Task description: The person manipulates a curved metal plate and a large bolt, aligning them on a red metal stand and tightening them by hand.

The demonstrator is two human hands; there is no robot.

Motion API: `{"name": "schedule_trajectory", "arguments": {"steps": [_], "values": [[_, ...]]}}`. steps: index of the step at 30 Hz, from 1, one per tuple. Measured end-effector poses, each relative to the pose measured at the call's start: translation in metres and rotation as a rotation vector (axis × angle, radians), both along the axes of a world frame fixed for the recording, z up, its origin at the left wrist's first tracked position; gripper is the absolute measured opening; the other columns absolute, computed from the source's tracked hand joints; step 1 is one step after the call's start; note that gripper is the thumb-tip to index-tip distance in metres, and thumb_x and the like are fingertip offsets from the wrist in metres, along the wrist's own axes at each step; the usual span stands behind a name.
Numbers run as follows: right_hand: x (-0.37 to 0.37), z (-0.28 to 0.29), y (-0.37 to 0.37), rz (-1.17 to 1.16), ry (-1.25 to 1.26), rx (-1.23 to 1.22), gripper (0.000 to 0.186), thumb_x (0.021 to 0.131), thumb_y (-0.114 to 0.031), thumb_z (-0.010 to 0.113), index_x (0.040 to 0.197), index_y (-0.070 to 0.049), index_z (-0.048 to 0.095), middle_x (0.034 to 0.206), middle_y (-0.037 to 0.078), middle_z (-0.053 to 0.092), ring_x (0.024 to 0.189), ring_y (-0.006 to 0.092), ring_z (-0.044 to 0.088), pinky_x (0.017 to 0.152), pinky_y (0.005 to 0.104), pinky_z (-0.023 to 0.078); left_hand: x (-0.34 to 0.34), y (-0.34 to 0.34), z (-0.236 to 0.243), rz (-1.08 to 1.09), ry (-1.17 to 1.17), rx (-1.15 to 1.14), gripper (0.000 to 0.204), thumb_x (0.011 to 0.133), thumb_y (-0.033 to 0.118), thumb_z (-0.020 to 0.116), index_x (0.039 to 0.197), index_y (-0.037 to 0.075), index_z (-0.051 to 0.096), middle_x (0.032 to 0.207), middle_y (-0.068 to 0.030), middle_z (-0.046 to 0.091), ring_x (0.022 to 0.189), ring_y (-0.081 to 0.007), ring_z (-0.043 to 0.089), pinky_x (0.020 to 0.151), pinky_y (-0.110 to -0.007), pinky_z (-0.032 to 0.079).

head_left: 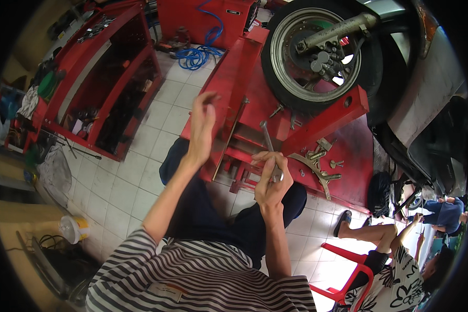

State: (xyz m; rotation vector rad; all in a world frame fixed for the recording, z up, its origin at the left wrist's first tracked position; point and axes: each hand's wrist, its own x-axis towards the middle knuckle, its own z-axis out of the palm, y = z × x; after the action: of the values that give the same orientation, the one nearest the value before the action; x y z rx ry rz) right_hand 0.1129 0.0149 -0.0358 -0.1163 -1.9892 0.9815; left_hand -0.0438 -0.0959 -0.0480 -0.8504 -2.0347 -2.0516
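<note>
My right hand (273, 183) is closed around a silver wrench (267, 136), whose far end points up toward the motorcycle wheel. Over the left edge of the red lift platform (352, 156), my left hand (200, 134) is raised with nothing in it. Its fingers are stretched and slightly bent, a little blurred at the tips. Beyond both hands, the motorcycle's front wheel (276, 67) stands between red uprights, with a brake caliper (325, 63) near its hub. To the right of the wrench, a curved metal piece (314, 170) and several bolts (317, 155) lie on the platform.
A red open-shelved tool cabinet (92, 136) stands at left, with a coiled blue hose (192, 59) on the tiles beyond it. A white bucket (74, 229) is at lower left. At lower right, a person (400, 275) sits by a red chair (366, 278); another person (444, 214) is farther off.
</note>
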Motion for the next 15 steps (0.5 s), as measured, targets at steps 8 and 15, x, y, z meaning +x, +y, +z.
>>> {"name": "schedule_trajectory", "arguments": {"steps": [8,15], "values": [[-0.002,0.001,0.008,0.094,0.075,-0.075,0.008,0.1,0.003,0.043,0.103,0.001,0.049,0.085,0.015,0.069,0.067,0.0205,0.062,0.064,0.0319,0.049,-0.036,0.051,-0.021,-0.44,-0.013,0.191,0.084,0.095,0.072,0.037,0.131,-0.003,0.048,0.077,-0.0066,0.06,0.058,-0.0126,0.052,0.056,-0.028,0.042],[0.011,0.009,0.024,0.098,0.109,-0.035,0.009,0.098,0.006,0.044,0.099,0.0,0.051,0.081,0.015,0.069,0.066,0.0217,0.06,0.067,0.0316,0.048,-0.008,0.074,-0.03,-0.259,-0.052,0.303,0.075,0.095,0.069,0.045,0.117,-0.002,0.054,0.065,-0.0015,0.053,0.052,-0.0083,0.048,0.047,-0.025,0.037]]}}
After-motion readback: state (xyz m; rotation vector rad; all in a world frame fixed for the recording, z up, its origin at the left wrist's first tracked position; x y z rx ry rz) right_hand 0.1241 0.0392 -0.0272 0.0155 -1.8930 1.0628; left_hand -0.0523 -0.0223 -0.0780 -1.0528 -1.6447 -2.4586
